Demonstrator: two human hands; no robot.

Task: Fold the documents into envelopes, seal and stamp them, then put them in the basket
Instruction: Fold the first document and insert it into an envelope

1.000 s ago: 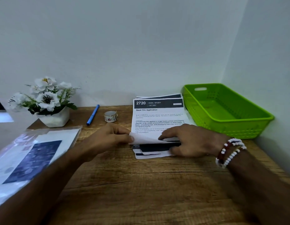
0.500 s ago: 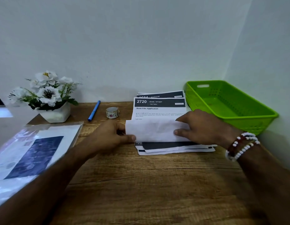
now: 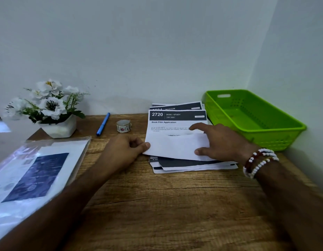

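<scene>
On the wooden desk, in a white-walled corner, the half-folded top document lay at 12 o'clock, left hand and right hand each pinching one end; green basket at 2 o'clock.

My left hand pinches the document at its left edge. My right hand grips the right, index outstretched.

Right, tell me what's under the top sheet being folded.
A stack of more printed sheets on the desk, with dark bands peeking out front and back. Their text and count are covered by the top sheet.
</scene>
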